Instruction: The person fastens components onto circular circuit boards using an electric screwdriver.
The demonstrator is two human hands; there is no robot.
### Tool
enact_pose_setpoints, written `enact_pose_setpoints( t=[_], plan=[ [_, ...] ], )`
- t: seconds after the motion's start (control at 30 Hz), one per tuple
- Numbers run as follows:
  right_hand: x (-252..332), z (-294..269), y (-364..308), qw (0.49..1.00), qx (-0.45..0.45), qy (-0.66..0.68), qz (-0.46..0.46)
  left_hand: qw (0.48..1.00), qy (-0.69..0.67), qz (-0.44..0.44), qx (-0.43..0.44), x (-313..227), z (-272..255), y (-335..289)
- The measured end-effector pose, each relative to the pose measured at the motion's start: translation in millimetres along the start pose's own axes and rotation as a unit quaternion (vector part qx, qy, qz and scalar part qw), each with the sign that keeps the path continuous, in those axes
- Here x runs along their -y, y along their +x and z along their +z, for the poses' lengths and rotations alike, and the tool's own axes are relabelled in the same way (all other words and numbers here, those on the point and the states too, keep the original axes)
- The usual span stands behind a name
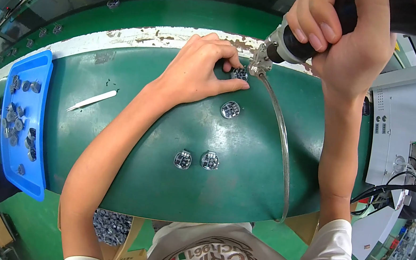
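Fingers of the left hand pinch a small round metal part flat on the green worktop, while the right hand grips a powered screwdriver whose tip stands just over that part. Three similar round parts lie nearer. White tweezers and a blue tray of more parts sit left

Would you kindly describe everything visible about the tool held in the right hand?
The handheld tool has a dark grip and a silvery metal collar ending in a small metal head. The right hand wraps its grip, tilting it down-left so the head meets the small round part pinched by the left hand. A clear thin hose runs from its head across the green table.
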State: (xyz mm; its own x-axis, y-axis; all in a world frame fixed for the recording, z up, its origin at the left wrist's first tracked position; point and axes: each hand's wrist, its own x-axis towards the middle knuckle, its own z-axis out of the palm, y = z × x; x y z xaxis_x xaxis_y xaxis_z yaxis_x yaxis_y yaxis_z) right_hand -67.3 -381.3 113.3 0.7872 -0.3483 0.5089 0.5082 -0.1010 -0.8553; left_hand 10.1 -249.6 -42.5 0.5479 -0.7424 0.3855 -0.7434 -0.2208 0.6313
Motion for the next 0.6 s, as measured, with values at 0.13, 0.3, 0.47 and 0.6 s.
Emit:
enact_pose_setpoints(
  t=[0.13,0.3,0.47,0.6],
  plan=[
    [-3,5,1,1.0,-0.013,0.003,0.013,1.0,-0.005,-0.004,0.003,0,1,0],
    [-9,4,2,1.0,0.001,0.013,0.013,1.0,-0.003,-0.022,0.011,0,0,0],
    [-14,4,15,0.999,0.023,0.031,0.028,0.999,0.006,-0.049,0.024,-6,-1,3],
    [-16,2,17,0.997,0.062,0.034,0.036,0.998,-0.003,-0.054,0.024,-5,-1,1]
  ],
)
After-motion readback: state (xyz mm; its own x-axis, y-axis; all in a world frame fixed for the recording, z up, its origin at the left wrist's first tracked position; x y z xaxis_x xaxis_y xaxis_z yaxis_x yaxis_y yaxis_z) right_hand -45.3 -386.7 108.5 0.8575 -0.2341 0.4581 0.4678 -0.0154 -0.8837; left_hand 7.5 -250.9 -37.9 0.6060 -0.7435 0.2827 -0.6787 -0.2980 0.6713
